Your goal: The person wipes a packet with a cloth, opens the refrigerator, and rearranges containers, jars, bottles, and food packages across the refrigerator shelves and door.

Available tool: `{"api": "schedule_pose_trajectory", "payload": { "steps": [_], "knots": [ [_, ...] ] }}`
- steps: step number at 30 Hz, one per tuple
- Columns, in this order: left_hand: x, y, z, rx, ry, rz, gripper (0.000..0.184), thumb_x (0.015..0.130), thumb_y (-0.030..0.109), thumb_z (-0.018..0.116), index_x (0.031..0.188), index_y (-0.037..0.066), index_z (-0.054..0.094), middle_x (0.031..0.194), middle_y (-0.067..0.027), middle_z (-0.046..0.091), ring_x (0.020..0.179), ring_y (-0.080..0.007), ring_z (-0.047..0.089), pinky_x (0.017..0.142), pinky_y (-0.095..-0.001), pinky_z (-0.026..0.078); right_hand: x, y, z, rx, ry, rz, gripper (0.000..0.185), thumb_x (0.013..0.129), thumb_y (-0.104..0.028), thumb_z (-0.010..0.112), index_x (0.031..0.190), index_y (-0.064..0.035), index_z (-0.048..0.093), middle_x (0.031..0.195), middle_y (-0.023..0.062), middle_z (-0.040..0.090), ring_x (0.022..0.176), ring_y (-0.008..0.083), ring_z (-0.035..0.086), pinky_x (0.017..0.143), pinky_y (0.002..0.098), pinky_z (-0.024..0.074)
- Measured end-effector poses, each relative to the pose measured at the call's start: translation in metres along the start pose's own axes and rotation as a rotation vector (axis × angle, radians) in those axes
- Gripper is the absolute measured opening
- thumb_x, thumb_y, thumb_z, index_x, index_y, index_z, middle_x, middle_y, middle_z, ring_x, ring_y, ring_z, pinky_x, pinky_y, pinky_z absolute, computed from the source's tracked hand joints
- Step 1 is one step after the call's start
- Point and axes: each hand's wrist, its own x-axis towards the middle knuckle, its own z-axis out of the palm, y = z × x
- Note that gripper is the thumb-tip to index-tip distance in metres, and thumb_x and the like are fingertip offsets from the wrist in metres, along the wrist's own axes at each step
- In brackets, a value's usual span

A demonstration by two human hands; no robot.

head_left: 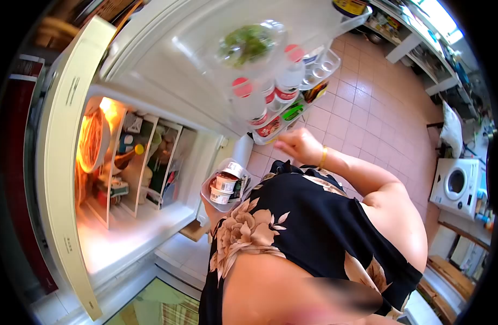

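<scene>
My left hand [211, 210] is wrapped round a clear plastic tub [219, 198] at the front of my body. Small white-lidded cups [225, 183] are stacked inside it, beside a dark packet partly hidden by the tub wall. My right hand [302, 146], with a yellow band at its wrist, is raised near the lower end of the open fridge door [197, 65]. Its fingers are curled in, and I see nothing between them. Red-capped bottles [251, 105] and a green packet [293, 112] stand in the door rack close to that hand.
The lit fridge compartment [135, 216] lies open on my left, its shelves holding a bowl [93, 141], a yellow-capped bottle [129, 155] and other food. A bag of greens [249, 46] sits higher on the door. A washing machine [456, 184] stands far right on the tiled floor [362, 97].
</scene>
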Motion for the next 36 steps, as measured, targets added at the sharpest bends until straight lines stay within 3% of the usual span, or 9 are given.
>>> {"api": "schedule_pose_trajectory", "payload": {
  "steps": [4,7,8,11,16,23,27,29,36],
  "knots": [
    [0.046,0.041,0.041,0.061,-0.277,0.161,0.108,0.056,0.011,0.097,0.144,0.003,0.035,0.139,-0.0158,0.049,0.124,-0.0258,0.055,0.104,-0.0392,0.048,-0.010,-0.006,-0.071,-0.027,0.255,0.065,0.024,0.095,-0.011,0.067,0.078,-0.0009,0.053,0.070,0.0162,0.050,0.063,0.0359,0.050,0.057,0.0393,0.0419],
    [0.069,0.058,0.072,0.144,-0.423,0.225,0.115,0.056,0.014,0.098,0.148,0.004,0.031,0.142,-0.0156,0.046,0.129,-0.0270,0.052,0.108,-0.0413,0.045,-0.004,-0.014,-0.116,0.104,0.358,-0.035,0.017,0.089,-0.008,0.075,0.096,-0.0008,0.061,0.083,0.0077,0.060,0.067,0.0217,0.059,0.063,0.0322,0.0490],
    [0.075,0.066,0.083,0.195,-0.460,0.253,0.117,0.055,0.016,0.099,0.149,0.004,0.030,0.143,-0.0154,0.046,0.130,-0.0273,0.052,0.109,-0.0417,0.044,-0.007,-0.005,-0.135,0.084,0.269,-0.031,0.035,0.086,-0.015,0.079,0.114,-0.0014,0.063,0.099,0.0071,0.064,0.077,0.0181,0.063,0.071,0.0293,0.0521],
    [0.085,0.079,0.125,0.160,-0.498,0.215,0.113,0.055,0.023,0.099,0.146,0.003,0.034,0.141,-0.0155,0.048,0.130,-0.0277,0.051,0.110,-0.0418,0.042,0.004,0.004,-0.170,0.111,0.147,-0.086,0.049,0.084,-0.025,0.083,0.122,-0.0019,0.062,0.108,0.0088,0.065,0.087,0.0184,0.063,0.078,0.0311,0.0523],
    [0.085,0.067,0.192,-0.085,-0.419,0.029,0.111,0.059,0.028,0.098,0.146,0.001,0.035,0.140,-0.0165,0.052,0.131,-0.0287,0.052,0.109,-0.0419,0.042,-0.002,0.022,-0.199,0.283,-0.237,0.064,0.103,0.072,-0.040,0.089,0.153,-0.0062,0.037,0.149,0.0166,0.048,0.130,0.0283,0.054,0.103,0.0393,0.0483],
    [0.084,0.070,0.278,-0.278,-0.289,-0.133,0.111,0.059,0.014,0.097,0.149,0.001,0.033,0.137,-0.0185,0.054,0.131,-0.0258,0.053,0.110,-0.0406,0.043,-0.017,0.066,-0.225,0.234,-0.372,0.205,0.107,0.070,-0.036,0.091,0.156,-0.0111,0.034,0.149,0.0171,0.048,0.131,0.0297,0.054,0.103,0.0428,0.0498],
    [0.079,0.065,0.291,-0.065,-0.325,-0.087,0.103,0.059,0.003,0.095,0.144,0.005,0.037,0.139,-0.0152,0.054,0.130,-0.0254,0.054,0.111,-0.0412,0.043,-0.012,0.111,-0.245,0.300,-0.232,0.171,0.075,0.086,-0.025,0.080,0.149,-0.0085,0.044,0.132,0.0160,0.063,0.122,0.0270,0.061,0.100,0.0416,0.0515],
    [0.072,0.064,0.295,-0.040,-0.288,-0.163,0.104,0.059,0.001,0.095,0.145,0.004,0.037,0.139,-0.0144,0.054,0.130,-0.0253,0.054,0.111,-0.0410,0.043,0.007,0.129,-0.254,-0.101,-0.053,0.078,0.046,0.091,-0.020,0.071,0.133,-0.0061,0.059,0.121,0.0144,0.067,0.112,0.0297,0.065,0.094,0.0399,0.0533],
    [0.062,0.054,0.301,-0.079,-0.238,-0.107,0.104,0.060,0.001,0.095,0.146,0.005,0.036,0.140,-0.0149,0.053,0.132,-0.0265,0.054,0.112,-0.0417,0.043,0.088,0.149,-0.229,-0.577,-0.031,-0.047,0.048,0.084,-0.017,0.074,0.129,-0.0095,0.061,0.115,0.0132,0.066,0.107,0.0323,0.064,0.094,0.0416,0.0522]
  ]
}}
